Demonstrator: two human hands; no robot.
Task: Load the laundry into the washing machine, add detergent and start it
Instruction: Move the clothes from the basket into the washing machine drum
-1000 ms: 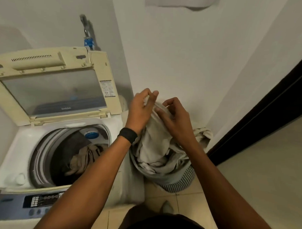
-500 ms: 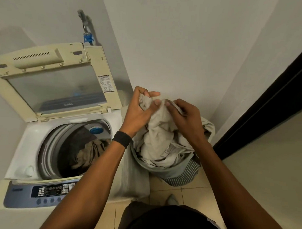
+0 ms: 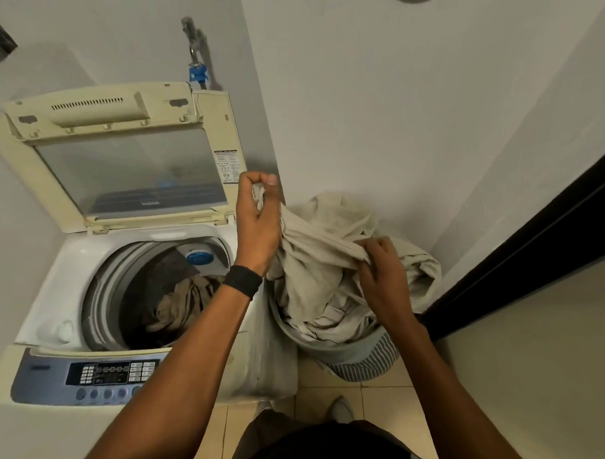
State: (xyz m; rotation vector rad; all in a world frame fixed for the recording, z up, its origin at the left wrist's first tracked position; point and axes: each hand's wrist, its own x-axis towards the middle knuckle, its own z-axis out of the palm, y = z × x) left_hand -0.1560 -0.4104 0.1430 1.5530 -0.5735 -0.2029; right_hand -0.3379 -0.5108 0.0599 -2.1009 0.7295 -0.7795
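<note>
Nearest, at 8 o'clock, the washer (image 3: 70,255) holds brown clothes (image 3: 178,304) in its drum (image 3: 103,291). At 3 o'clock of it, the right grip (image 3: 383,276) clutches a beige cloth (image 3: 313,264) over the basket (image 3: 368,367); the left grip (image 3: 258,221) pinches the cloth's top higher up. Beyond, the lid (image 3: 125,168) stands raised.

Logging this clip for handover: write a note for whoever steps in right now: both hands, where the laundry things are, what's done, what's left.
Left hand: grip closed on the top edge of the beige cloth, raised beside the open lid.
Right hand: pinches a lower fold of it, over the laundry basket.
The cloth mostly lies in the basket, right of the washing machine.
Done: lid up, one brownish garment in the drum.
To do: move this cloth into the drum, add detergent (none in view), close lid, start at the control panel.
</note>
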